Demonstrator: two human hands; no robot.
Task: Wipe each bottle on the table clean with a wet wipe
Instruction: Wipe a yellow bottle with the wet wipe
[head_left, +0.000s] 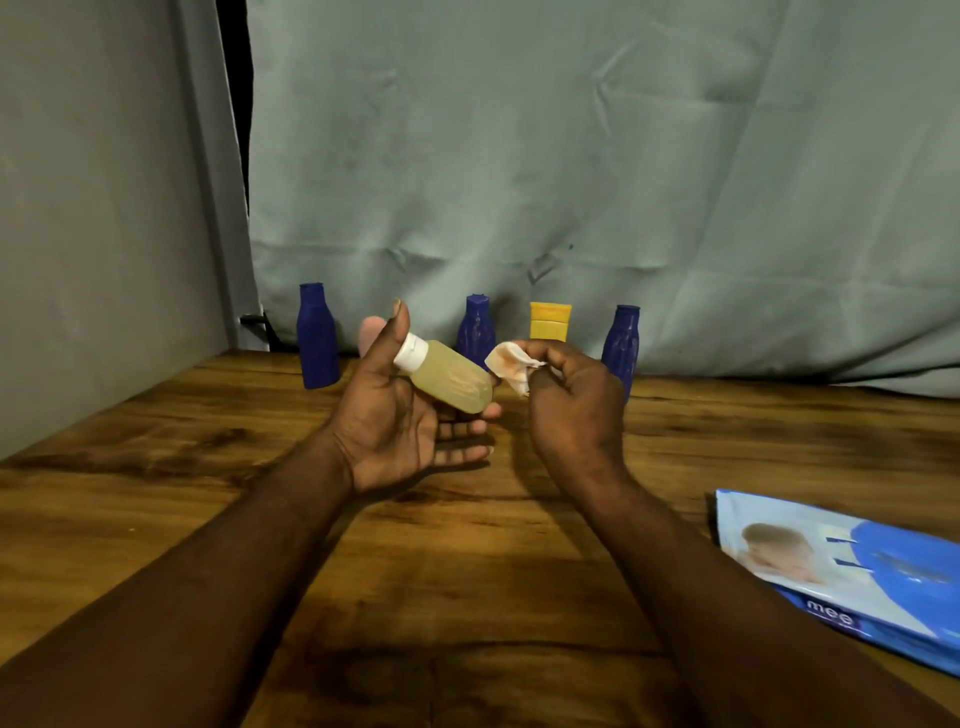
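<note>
My left hand (400, 421) is palm-up above the table and holds a small clear bottle (452, 382) of yellowish liquid with a white cap, tilted on its side between my thumb and fingers. Just right of it, my right hand (571, 400) pinches a crumpled white wet wipe (511, 364) with a brownish stain; the wipe sits close to the bottle's base. Three dark blue bottles (317, 338) (475, 327) (621, 343) and a yellow tube (549, 322) stand in a row at the back. A pink bottle (371, 332) shows partly behind my left thumb.
A blue and white pack of wet wipes (857, 571) lies flat at the right front of the wooden table (208, 493). A grey cloth backdrop (571, 156) hangs right behind the row of bottles, and a grey panel (104, 208) closes off the left side.
</note>
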